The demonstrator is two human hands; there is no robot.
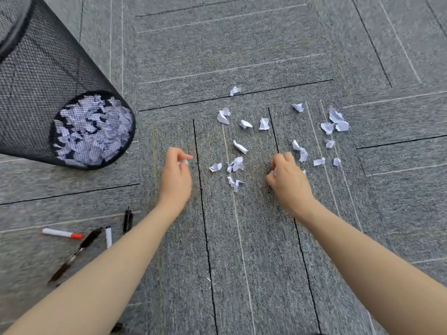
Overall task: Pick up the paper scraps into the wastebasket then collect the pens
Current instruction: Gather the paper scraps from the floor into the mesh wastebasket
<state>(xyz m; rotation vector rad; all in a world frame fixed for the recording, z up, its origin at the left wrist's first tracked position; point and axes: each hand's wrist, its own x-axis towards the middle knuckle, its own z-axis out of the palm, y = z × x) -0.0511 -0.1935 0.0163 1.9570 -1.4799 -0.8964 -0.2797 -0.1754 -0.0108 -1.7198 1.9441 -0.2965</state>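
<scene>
Head cam, looking down at grey carpet [242, 262]. Left hand [175, 176] hovering just above the floor, fingertips pinching a small paper bit [185, 162]. Right hand [287, 180] curled knuckles-up on the carpet, a sliver of white peeking out under the fingers, so looking like it's clutching scraps too, though can't tell how many. Loose paper scraps [238, 163] lying between the two hands, spreading out ahead of them and off past the right hand. Black mesh wastebasket [36, 81] standing ahead and to the left of the left hand, already holding a layer of white paper at the bottom. Pens [75, 253] lying scattered left of the left forearm, a red-capped marker [62, 233] among them, some partly hiding behind the arm.
</scene>
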